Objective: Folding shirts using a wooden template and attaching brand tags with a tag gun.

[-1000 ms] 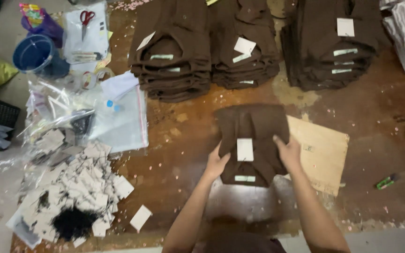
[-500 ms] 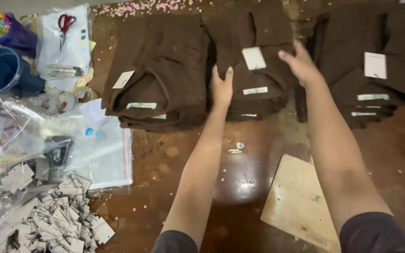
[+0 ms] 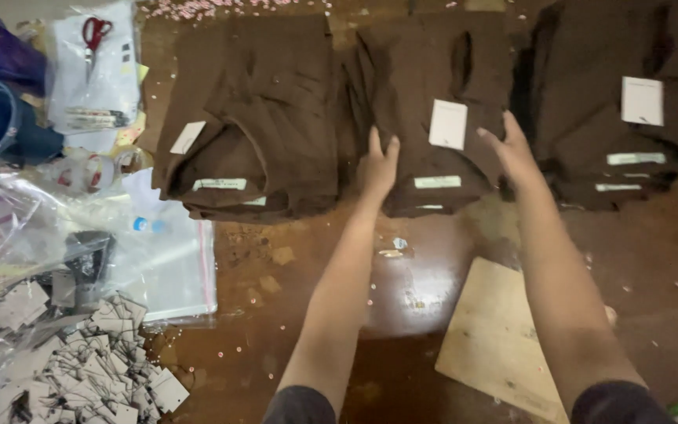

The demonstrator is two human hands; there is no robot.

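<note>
Both hands are flat on the middle stack (image 3: pixel 433 126) of folded brown garments at 12 o'clock — left hand (image 3: pixel 377 166) spread open on its left edge, right hand (image 3: pixel 512 153) open on the right edge, neither clamped on anything, so this looks like squaring up the top piece. Two more stacks flank it, and the surface is a glossy brown desk (image 3: pixel 402 298) — cardboard (image 3: pixel 496 338) at 5 o'clock, tags (image 3: pixel 96 361) and plastic bags (image 3: pixel 158 259) at 9.

Both forearms are bare from wrist to above the elbow, ending in short dark sleeves at the picture's lower edge nearest the cardboard sheet (image 3: pixel 504 345), and the left hand (image 3: pixel 376 166) and right hand (image 3: pixel 515 153) wear no gloves, rings or watch.
</note>
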